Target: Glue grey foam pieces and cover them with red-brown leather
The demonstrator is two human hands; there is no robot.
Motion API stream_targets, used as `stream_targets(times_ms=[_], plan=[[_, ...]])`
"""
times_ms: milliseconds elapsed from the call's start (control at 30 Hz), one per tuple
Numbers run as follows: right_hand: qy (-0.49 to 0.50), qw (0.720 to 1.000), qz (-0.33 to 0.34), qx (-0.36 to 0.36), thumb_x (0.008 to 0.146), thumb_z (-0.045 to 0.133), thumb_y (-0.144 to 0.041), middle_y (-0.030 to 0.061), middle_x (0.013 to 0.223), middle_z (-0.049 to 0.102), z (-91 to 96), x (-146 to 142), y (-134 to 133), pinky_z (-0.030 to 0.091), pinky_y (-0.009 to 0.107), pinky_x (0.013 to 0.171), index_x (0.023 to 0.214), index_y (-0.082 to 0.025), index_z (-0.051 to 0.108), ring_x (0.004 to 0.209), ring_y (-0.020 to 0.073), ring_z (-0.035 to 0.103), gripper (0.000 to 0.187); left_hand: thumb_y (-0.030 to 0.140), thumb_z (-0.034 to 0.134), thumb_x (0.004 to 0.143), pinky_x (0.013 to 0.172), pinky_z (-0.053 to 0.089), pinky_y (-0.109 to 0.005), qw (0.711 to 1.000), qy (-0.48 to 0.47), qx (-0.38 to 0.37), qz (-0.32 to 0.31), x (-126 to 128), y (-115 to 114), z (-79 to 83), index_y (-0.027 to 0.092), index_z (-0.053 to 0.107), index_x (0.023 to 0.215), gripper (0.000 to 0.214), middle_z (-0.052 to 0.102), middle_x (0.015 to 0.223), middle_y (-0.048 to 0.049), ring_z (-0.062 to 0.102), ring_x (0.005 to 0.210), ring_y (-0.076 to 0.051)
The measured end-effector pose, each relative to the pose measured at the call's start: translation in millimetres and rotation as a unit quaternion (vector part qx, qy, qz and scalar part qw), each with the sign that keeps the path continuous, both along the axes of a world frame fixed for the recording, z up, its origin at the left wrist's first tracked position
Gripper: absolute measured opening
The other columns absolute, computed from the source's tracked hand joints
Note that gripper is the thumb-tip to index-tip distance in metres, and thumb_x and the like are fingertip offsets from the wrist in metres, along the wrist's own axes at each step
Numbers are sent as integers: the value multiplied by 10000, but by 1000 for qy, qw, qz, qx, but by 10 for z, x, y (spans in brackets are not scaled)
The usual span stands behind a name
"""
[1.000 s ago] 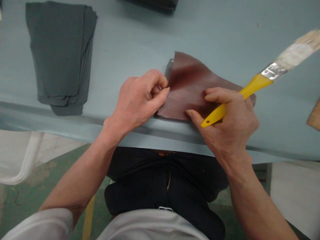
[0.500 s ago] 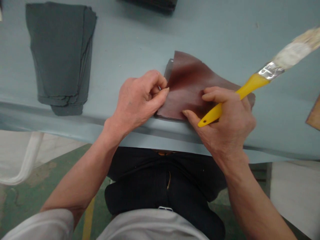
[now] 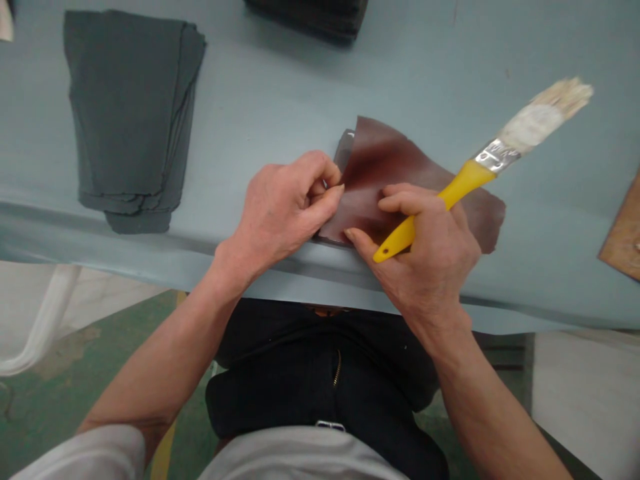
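A dark brown leather piece (image 3: 385, 167) lies near the front edge of the grey-blue table (image 3: 280, 100), over a darker piece whose edge shows at its left. My left hand (image 3: 283, 207) is closed, pinching the leather's left edge between thumb and fingers. My right hand (image 3: 425, 253) grips the yellow handle of a flat paintbrush (image 3: 480, 167). Its thumb and forefinger rest on the leather's near edge. The brush's pale bristles point up and to the right, off the leather.
A stack of dark grey fabric pieces (image 3: 130, 113) lies at the far left of the table. Another dark stack (image 3: 310, 17) sits at the top edge. A brown board corner (image 3: 623, 233) shows at the right. The table's front edge runs just below my hands.
My right hand has slid left along the leather's near edge, and the brush head has swung left with it. The left hand keeps its pinch.
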State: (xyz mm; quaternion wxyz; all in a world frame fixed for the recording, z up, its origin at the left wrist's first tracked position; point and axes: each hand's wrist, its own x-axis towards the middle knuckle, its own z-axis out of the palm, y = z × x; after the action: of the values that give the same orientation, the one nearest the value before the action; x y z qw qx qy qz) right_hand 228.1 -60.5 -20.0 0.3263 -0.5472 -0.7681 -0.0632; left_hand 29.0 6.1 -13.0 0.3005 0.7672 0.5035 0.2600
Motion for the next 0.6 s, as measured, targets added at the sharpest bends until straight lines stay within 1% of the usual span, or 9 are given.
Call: stream_targets(times_ms=[100,167,267,333,433,600], plan=[[5,1000,-12,7,977,800,-448,76,1129,786,-16,-75,-10,577,380,907,1147,-218,576,1025,251,768,363,245,631,960,612,406,-292,1000,-3,-8,4,1,-3,14,243,650,908,56,656,726,34,594,625,-137],[15,1000,-22,5,981,796,-460,84,1154,784,-25,-135,-24,571,378,920,1149,-214,579,1036,258,765,369,229,632,943,599,389,-284,1000,-7,-7,5,-6,-11,18,232,644,901,43,639,698,44,572,594,-126],[31,999,-28,2,990,793,-434,97,1183,785,-36,-219,-37,562,371,957,1146,-209,581,1067,258,765,346,216,625,937,587,371,-268,1000,-19,-6,5,-21,-26,4,219,638,907,32,629,661,61,541,553,-107],[44,998,-36,0,1000,782,-424,97,1200,782,-48,-258,-36,559,362,938,1147,-213,585,1077,256,761,324,223,606,954,599,383,-259,1000,-24,-10,9,-24,-33,-12,214,643,924,48,650,675,59,557,560,-104],[52,998,-45,-1,1027,738,-430,93,1197,778,-67,-285,-28,552,365,912,1132,-217,596,1071,260,753,277,238,594,978,616,403,-256,999,-21,-21,26,-4,-36,-21,215,646,928,76,665,684,55,590,580,-109],[58,997,-55,-6,1018,750,-430,88,1203,774,-79,-299,-22,548,364,915,1135,-213,602,1094,260,741,287,250,629,970,599,386,-263,997,2,-38,72,74,-29,1,220,635,932,50,638,641,71,573,544,-115]])
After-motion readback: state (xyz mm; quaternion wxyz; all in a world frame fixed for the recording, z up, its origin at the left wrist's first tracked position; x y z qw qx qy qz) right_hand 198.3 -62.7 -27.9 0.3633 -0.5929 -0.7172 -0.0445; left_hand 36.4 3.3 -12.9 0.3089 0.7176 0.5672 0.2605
